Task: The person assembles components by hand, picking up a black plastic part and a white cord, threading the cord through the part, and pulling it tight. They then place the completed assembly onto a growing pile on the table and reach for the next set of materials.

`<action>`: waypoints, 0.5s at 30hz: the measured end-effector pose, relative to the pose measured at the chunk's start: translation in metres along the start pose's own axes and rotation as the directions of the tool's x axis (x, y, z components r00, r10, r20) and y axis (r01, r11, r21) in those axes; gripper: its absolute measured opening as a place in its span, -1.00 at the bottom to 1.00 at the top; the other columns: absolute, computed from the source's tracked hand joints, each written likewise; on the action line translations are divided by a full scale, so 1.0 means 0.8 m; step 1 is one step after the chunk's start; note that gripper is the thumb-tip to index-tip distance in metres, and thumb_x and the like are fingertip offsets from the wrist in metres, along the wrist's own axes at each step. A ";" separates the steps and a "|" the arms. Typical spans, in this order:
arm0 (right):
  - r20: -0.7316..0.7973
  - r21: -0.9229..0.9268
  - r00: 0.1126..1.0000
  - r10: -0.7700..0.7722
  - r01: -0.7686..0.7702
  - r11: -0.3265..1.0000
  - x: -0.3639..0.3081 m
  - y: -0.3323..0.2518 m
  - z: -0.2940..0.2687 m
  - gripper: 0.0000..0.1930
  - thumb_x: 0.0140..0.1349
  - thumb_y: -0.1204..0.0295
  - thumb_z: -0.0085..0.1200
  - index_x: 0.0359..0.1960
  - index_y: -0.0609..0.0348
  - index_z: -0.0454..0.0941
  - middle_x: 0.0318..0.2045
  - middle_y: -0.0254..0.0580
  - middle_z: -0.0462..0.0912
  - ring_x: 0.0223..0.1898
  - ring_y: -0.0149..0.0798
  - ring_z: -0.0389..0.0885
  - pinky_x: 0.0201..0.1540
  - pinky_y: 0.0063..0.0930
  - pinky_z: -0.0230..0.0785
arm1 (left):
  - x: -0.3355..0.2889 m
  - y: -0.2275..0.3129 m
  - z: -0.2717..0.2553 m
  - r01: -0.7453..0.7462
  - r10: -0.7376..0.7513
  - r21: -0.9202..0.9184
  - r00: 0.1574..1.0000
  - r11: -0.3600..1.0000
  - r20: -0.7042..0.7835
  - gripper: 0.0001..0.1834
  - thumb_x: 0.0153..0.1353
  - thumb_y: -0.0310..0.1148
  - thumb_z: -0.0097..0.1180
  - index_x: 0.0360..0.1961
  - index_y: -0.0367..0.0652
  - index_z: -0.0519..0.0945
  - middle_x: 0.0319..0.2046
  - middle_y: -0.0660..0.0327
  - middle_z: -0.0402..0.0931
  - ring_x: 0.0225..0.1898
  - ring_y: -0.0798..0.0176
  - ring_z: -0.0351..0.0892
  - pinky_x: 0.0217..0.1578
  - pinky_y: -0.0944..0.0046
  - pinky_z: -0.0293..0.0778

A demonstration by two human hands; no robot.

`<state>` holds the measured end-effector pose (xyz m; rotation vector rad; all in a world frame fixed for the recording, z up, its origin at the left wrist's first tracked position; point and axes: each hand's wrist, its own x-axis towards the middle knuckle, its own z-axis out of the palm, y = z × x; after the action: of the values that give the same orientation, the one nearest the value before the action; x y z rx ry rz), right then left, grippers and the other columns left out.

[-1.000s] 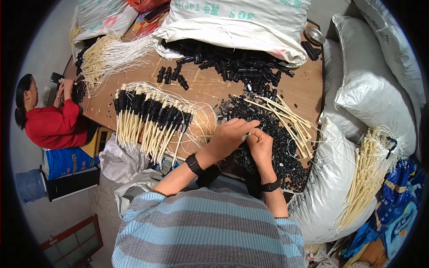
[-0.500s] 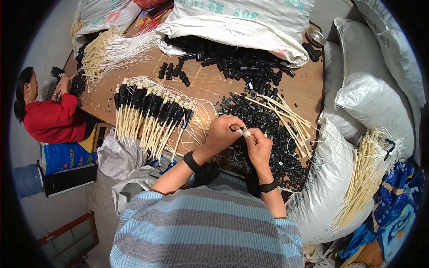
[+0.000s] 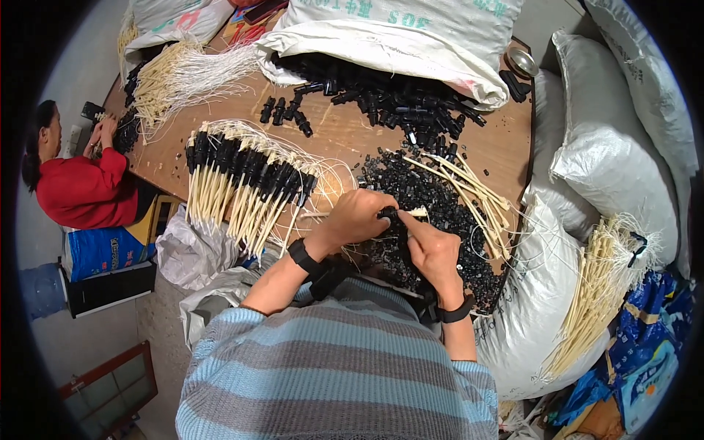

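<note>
My left hand (image 3: 358, 218) is closed around a black plastic fitting (image 3: 389, 213) over the near part of the table. A cream tube (image 3: 314, 215) sticks out left of that hand, and a pale frayed end (image 3: 418, 212) shows beyond the fitting on the right. My right hand (image 3: 435, 251) has its index finger stretched against the fitting, with the other fingers curled; whether they hold a small piece is hidden. Under both hands spreads a pile of small black plastic parts (image 3: 469, 275). Left of them lies a row of cream tubes with black fittings (image 3: 249, 176) and white cords.
Loose cream tubes (image 3: 477, 194) lie right of the pile. An open white sack (image 3: 396, 48) spills black fittings (image 3: 425, 117) at the back. Full sacks (image 3: 612, 125) crowd the right side. A person in red (image 3: 88, 191) works at the table's left end.
The fitting with its tube has come into view in my left hand. My right hand has gone from a pinch at a small dark piece to its index finger against the fitting.
</note>
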<state>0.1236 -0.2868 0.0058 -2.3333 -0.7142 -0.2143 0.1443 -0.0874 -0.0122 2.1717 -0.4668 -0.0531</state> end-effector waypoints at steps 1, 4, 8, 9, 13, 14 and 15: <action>0.004 0.004 1.000 -0.004 0.003 1.000 0.000 -0.001 0.000 -0.69 0.14 0.58 0.07 -0.08 0.08 0.65 -0.53 -0.24 0.65 -0.64 -0.29 0.54 -0.57 -0.50 0.35 | -0.001 -0.002 0.000 0.018 -0.020 0.043 0.999 0.999 0.036 -0.68 -0.11 -0.50 0.19 -0.22 -0.17 0.63 -0.37 0.03 0.62 -0.33 -0.03 0.60 -0.31 0.13 0.52; 0.071 -0.080 0.997 -0.009 0.014 0.997 0.004 -0.004 0.004 -0.66 0.06 0.62 0.08 -0.09 0.09 0.65 -0.51 -0.10 0.63 -0.59 -0.18 0.60 -0.53 -0.42 0.42 | 0.001 0.012 -0.003 0.135 -0.133 -0.016 0.987 0.991 0.084 -0.71 -0.09 -0.47 0.15 -0.25 -0.20 0.64 -0.42 -0.02 0.60 -0.36 -0.06 0.59 -0.33 0.11 0.49; -0.149 0.035 0.987 -0.060 0.066 0.997 0.004 0.006 0.020 -0.61 0.00 0.63 0.10 -0.06 0.11 0.63 -0.58 -0.19 0.59 -0.65 -0.21 0.55 -0.60 -0.42 0.37 | 0.001 -0.008 0.000 0.059 -0.057 -0.088 0.998 0.994 0.023 -0.70 -0.07 -0.44 0.13 -0.23 -0.21 0.63 -0.46 -0.05 0.58 -0.42 -0.08 0.58 -0.39 0.09 0.46; -0.181 0.022 0.981 -0.074 0.080 0.997 0.004 0.007 0.021 -0.61 0.00 0.62 0.11 -0.06 0.10 0.62 -0.63 -0.24 0.54 -0.70 -0.22 0.51 -0.65 -0.40 0.32 | 0.004 0.000 -0.011 0.110 -0.103 -0.109 0.992 0.988 0.072 -0.70 -0.06 -0.44 0.12 -0.23 -0.21 0.64 -0.47 -0.05 0.58 -0.44 -0.09 0.57 -0.41 0.09 0.45; -0.022 -0.027 0.998 -0.058 0.057 0.998 0.009 -0.010 0.014 -0.67 0.05 0.61 0.14 -0.09 0.16 0.64 -0.63 -0.21 0.57 -0.66 -0.33 0.52 -0.57 -0.51 0.34 | -0.006 0.003 -0.011 0.129 -0.130 0.063 0.991 0.990 0.012 -0.75 -0.07 -0.43 0.14 -0.29 -0.19 0.64 -0.48 0.00 0.58 -0.45 -0.10 0.56 -0.45 0.10 0.45; -0.025 -0.021 0.997 -0.071 0.071 0.997 0.011 -0.011 0.016 -0.67 0.05 0.61 0.14 -0.09 0.16 0.64 -0.63 -0.21 0.57 -0.66 -0.33 0.52 -0.57 -0.51 0.34 | -0.008 0.003 -0.009 0.132 -0.132 0.072 0.991 0.989 0.000 -0.75 -0.07 -0.43 0.14 -0.29 -0.19 0.64 -0.48 0.00 0.58 -0.45 -0.10 0.56 -0.45 0.10 0.45; -0.030 0.143 0.996 0.088 -0.083 0.986 0.010 -0.010 0.022 -0.74 0.08 0.59 0.17 -0.15 0.18 0.64 -0.66 -0.31 0.51 -0.66 -0.44 0.43 -0.59 -0.56 0.26 | -0.012 0.003 -0.003 0.042 -0.037 0.126 0.998 0.991 -0.048 -0.78 -0.09 -0.42 0.16 -0.33 -0.17 0.62 -0.51 0.04 0.56 -0.46 -0.08 0.56 -0.46 0.09 0.46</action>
<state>0.1256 -0.2669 -0.0002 -2.2133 -0.5900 -0.1620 0.1353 -0.0832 -0.0101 2.3024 -0.4108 0.0045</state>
